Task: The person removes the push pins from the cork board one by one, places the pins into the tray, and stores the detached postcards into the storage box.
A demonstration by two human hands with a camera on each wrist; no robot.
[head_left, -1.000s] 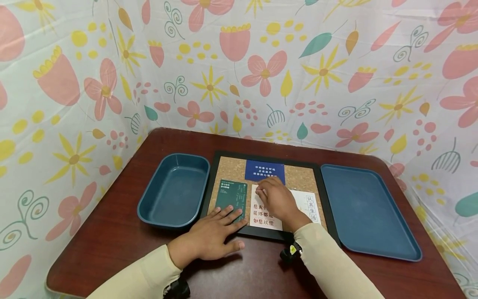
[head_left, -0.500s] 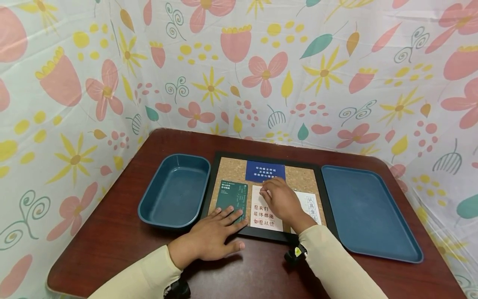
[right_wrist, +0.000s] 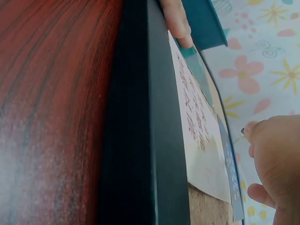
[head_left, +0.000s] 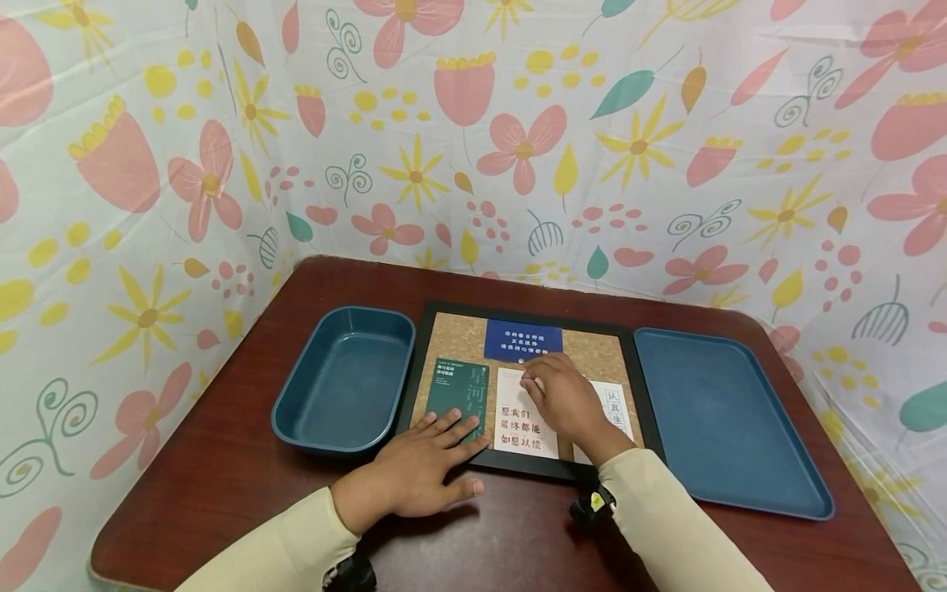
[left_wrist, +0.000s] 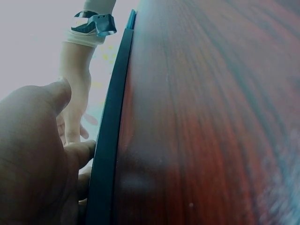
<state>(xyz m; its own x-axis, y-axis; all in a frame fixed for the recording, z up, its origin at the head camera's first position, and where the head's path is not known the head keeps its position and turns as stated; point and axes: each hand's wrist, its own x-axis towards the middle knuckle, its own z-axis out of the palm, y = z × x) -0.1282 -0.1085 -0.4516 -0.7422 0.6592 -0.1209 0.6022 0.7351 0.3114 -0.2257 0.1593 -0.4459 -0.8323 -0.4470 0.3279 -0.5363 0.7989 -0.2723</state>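
Observation:
My left hand [head_left: 418,469] lies with fingers spread on the lower part of the green card [head_left: 459,386] and the near edge of the black-framed cork board [head_left: 602,349]. Over the white card with red characters [head_left: 525,432], my right hand [head_left: 565,399] has its thumb and fingers together. A tiny dark, shiny thumbtack [right_wrist: 243,131] shows at its fingertips in the right wrist view, its shape hardly visible. The blue card [head_left: 524,339] is at the top, with a small pale round spot on its lower edge. A second white card [head_left: 612,403] is partly under the right hand.
A deep blue tray [head_left: 344,378] stands left of the board. On the right lies a shallow blue tray [head_left: 732,419]. All are on a dark red wooden table [head_left: 200,485] in front of a flowered cloth [head_left: 473,164].
My right hand has shifted slightly right and nearer to me, uncovering the lower edge of the blue card and more of the red-lettered card. The left hand has stayed in place.

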